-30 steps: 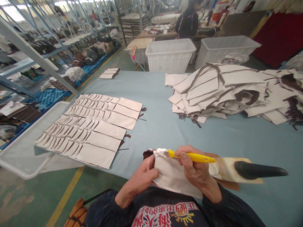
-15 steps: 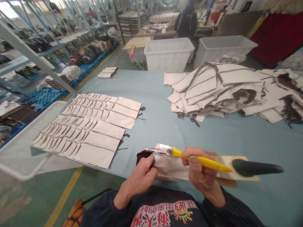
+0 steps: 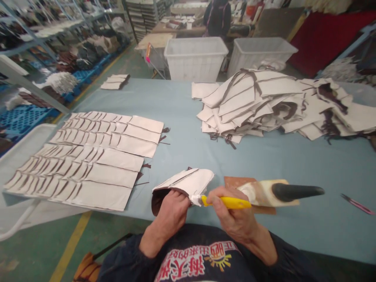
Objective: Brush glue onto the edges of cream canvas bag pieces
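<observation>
My left hand (image 3: 172, 209) grips the dark-edged opening of a cream fabric piece (image 3: 190, 181) with a dark brown inside. This piece is lifted and bent open, its seamed face turned up. In my right hand (image 3: 235, 213) is a paintbrush (image 3: 227, 202) with a yellow handle. White paste coats its bristles, which touch the edge of the piece just right of my left fingers. To the right of that hand, a black-handled tool (image 3: 296, 192) lies on a cream, paste-smeared block (image 3: 261, 192) over a brown board (image 3: 235, 181).
Overlapping rows of cream pieces (image 3: 111, 172) lie at left, with a small stack (image 3: 115, 82) behind. A large heap (image 3: 249, 102) of similar pieces covers the back right. Pink-handled snips (image 3: 358, 204) lie far right. White bins (image 3: 196, 58) and a person (image 3: 217, 17) are beyond the table (image 3: 176, 102).
The fabric piece has been turned and opened upward in my left hand. My right hand has brought the brush down and left onto its edge. The view has shifted right.
</observation>
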The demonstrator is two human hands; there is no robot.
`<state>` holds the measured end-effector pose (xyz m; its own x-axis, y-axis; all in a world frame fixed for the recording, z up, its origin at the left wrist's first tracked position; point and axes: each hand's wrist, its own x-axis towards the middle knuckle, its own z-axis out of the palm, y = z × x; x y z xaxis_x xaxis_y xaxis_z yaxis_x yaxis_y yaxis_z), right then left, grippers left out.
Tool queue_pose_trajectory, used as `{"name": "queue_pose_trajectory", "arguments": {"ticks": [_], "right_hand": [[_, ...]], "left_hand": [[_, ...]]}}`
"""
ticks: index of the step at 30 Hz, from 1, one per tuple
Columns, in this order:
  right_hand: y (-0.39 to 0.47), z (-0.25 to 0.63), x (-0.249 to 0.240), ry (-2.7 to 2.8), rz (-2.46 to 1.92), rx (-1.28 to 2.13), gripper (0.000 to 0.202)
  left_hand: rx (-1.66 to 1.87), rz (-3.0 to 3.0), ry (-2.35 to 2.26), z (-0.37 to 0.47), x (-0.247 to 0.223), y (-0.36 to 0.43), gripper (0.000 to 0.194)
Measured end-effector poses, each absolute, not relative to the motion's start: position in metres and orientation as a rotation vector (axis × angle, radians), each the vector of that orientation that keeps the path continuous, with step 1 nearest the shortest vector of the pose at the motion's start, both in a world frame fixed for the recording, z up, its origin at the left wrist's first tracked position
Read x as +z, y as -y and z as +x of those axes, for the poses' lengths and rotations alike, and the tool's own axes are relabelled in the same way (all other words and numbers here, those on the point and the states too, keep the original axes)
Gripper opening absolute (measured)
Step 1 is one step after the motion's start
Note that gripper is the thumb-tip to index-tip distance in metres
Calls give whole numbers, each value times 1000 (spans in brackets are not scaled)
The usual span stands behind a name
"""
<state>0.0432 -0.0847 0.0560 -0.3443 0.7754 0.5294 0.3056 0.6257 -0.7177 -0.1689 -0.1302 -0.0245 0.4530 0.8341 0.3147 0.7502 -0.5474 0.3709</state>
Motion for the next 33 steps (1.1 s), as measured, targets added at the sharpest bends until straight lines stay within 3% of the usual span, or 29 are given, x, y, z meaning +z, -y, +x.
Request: {"name": "queue_pose_trajectory", "arguments": {"ticks": [7,25,33], "right_hand": [[91,56,31,1537,-1113,903,34],[93,45,22,1365,-1156,1237,44],[82,44,2,1092,-1269,1468,58]], "left_hand": [[840,2485,-1378,-165,-26,131,35],[766,2389,-1354,-165,-32,129,41],[632,2407,-1359,-163,-36,121,31]]}}
